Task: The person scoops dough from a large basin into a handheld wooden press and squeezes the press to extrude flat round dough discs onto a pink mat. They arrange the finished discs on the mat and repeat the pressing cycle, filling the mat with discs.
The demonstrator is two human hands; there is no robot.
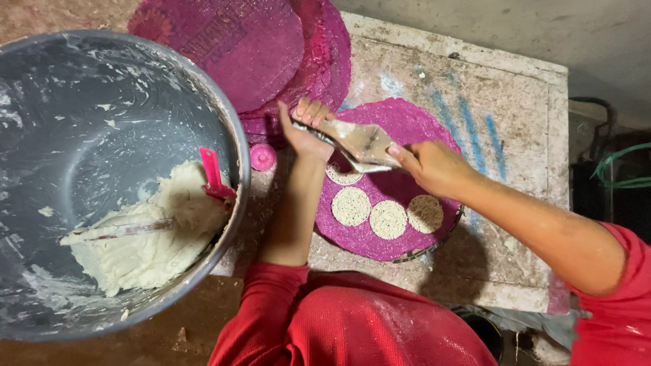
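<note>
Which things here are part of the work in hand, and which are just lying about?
In use:
- metal press, held by left hand and right hand
- pink mat under it
- noodle discs on that mat
- big bowl of white dough

Lying about:
- stacked pink mats
- small pink cap
- green hose

The metal press (359, 144) is hiding part of the top dough disc (343, 177). The grey bowl (41, 68) is running off the left edge, the stacked pink mats (237, 47) are running off the top, and the spoon's (122, 230) tip is lying buried in dough (156, 251).
</note>
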